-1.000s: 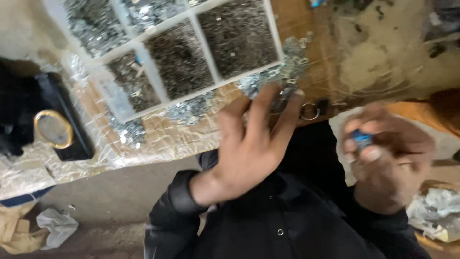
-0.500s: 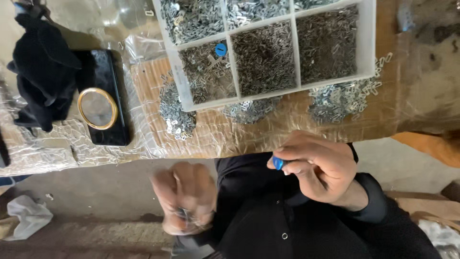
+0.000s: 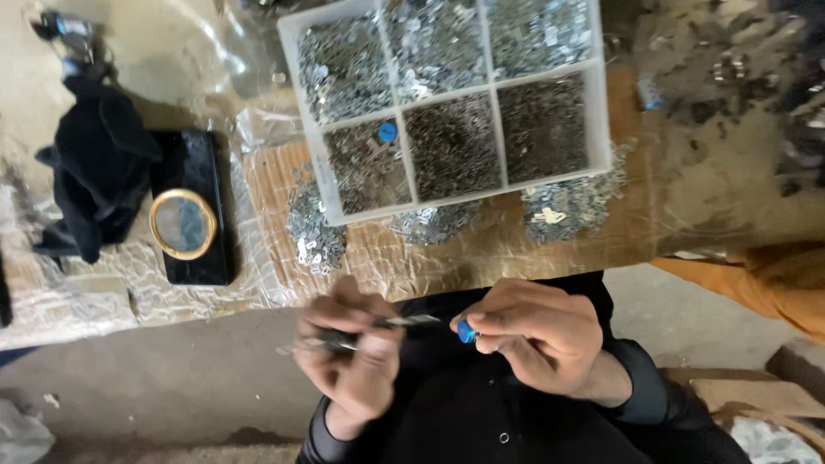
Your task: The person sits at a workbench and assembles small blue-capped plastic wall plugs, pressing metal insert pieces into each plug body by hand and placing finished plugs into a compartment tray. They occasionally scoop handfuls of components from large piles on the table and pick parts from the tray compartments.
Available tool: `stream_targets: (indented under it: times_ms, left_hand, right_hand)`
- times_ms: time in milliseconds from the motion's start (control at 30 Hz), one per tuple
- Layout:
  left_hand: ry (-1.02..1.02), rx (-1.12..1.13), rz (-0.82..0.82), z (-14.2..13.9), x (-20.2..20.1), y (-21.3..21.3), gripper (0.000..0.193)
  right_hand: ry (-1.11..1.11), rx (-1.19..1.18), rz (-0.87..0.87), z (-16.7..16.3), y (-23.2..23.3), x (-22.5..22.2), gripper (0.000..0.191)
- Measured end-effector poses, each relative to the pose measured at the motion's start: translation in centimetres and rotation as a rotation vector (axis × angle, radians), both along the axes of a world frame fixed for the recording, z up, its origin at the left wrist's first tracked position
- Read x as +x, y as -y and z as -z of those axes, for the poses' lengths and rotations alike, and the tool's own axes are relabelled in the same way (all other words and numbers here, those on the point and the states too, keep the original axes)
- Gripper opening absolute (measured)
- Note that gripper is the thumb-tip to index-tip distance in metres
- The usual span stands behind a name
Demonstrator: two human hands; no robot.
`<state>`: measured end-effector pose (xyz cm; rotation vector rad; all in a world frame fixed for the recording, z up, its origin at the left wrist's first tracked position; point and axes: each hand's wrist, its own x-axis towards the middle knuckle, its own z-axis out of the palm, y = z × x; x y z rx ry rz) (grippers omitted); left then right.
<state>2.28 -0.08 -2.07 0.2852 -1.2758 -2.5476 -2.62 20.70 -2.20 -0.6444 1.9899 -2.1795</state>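
Observation:
My left hand (image 3: 352, 352) is closed around a small dark metal piece (image 3: 339, 342) with a thin shiny metal strip (image 3: 411, 321) sticking out toward my right hand. My right hand (image 3: 528, 335) pinches a small blue piece (image 3: 466, 331) between thumb and fingers, close to the strip's end. Both hands hover in front of my dark jacket, just below the table's near edge. On the table stands a white divided tray (image 3: 326, 193) filled with small metal parts, with a blue cap (image 3: 388, 131) in one compartment.
Loose heaps of small metal parts (image 3: 311, 232) lie on corrugated cardboard (image 3: 266, 180) in front of the tray. A black phone (image 3: 191, 206) with a gold-rimmed round mirror (image 3: 181, 223) and a black cloth (image 3: 94, 163) lie at the left. Orange fabric (image 3: 756, 283) is at the right.
My left hand came back from the parts near the tray, dropped to my lap, then rose to meet my right hand. The right hand kept the blue piece throughout.

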Motion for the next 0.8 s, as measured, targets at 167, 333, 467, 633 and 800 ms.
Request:
stream_targets:
  times_ms: [167, 333, 467, 633, 800]
  left_hand:
    - [0.063, -0.310, 0.251, -1.5, 0.0, -1.3, 0.021]
    - [-0.193, -0.569, 0.483, -5.2, -2.3, 0.3, 0.017]
    - [-0.544, -1.401, -0.526, -10.7, -10.0, 4.8, 0.015]
    - [-0.081, -1.994, -0.133, -15.3, -21.9, 4.4, 0.012]
    - [-0.507, -1.797, 0.317, -15.6, -29.2, -5.0, 0.013]
  right_hand:
    - [-0.045, 0.072, 0.033, -2.2, -1.0, -1.6, 0.013]
    - [-0.091, -0.003, -0.056, -5.1, -2.1, -2.9, 0.020]
    - [-0.182, 0.147, -0.102, -6.2, -3.6, -6.5, 0.050]
    - [-0.354, -0.088, 0.092, -5.9, -4.8, -19.0, 0.045]
    - [0.060, -0.227, 0.436, -4.0, -5.9, -29.3, 0.020]
